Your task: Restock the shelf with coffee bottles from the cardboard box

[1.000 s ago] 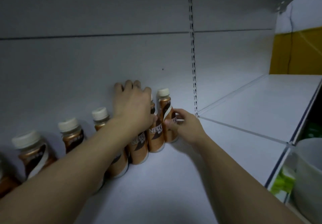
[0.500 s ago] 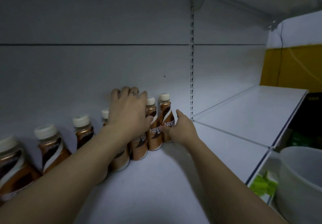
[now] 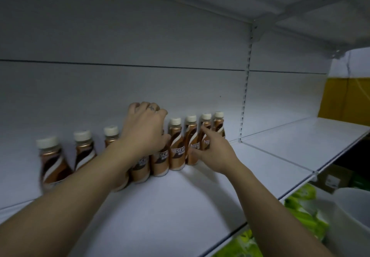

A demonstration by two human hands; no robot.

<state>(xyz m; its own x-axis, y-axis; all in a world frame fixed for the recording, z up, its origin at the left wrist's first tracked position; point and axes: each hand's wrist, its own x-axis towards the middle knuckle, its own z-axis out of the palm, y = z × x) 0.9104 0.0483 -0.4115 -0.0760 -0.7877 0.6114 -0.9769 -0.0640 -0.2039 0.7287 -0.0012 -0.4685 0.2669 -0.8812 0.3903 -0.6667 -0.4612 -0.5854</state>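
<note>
Brown coffee bottles (image 3: pixel 177 152) on shelf (image 3: pixel 180 206): left hand (image 3: pixel 145 130) clamps some, right hand (image 3: pixel 215 152) touches open-fingered.

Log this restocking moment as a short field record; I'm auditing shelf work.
shelf: white shelf, stocked only along the back
coffee bottles: standing in a row along the back panel, seven white caps showing, others hidden by the left hand
left hand: on top of the row, fingers curled over a bottle
right hand: fingers straight, touching bottles near the row's right end
below the shelf: green packs, white tub
</note>
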